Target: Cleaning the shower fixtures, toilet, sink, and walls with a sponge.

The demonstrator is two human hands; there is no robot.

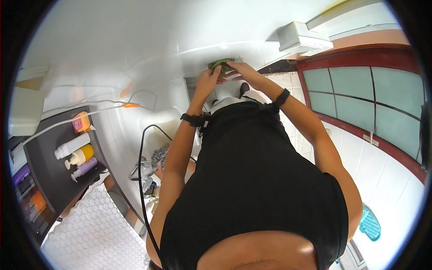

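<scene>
Evidently, the green cloth [221, 63] sits at both hands' fingertips: left hand [209, 81] partly curled, pinching its near edge; right hand [246, 73] with fingers half extended, grip unclear. Advisable: light, even tension from both sides.

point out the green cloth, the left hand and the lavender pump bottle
Green cloth [221, 62]: head view, the crumpled upper part.
Left hand [207, 81]: head view, the back of the hand.
Lavender pump bottle [86, 168]: head view, the middle of its body.
</scene>
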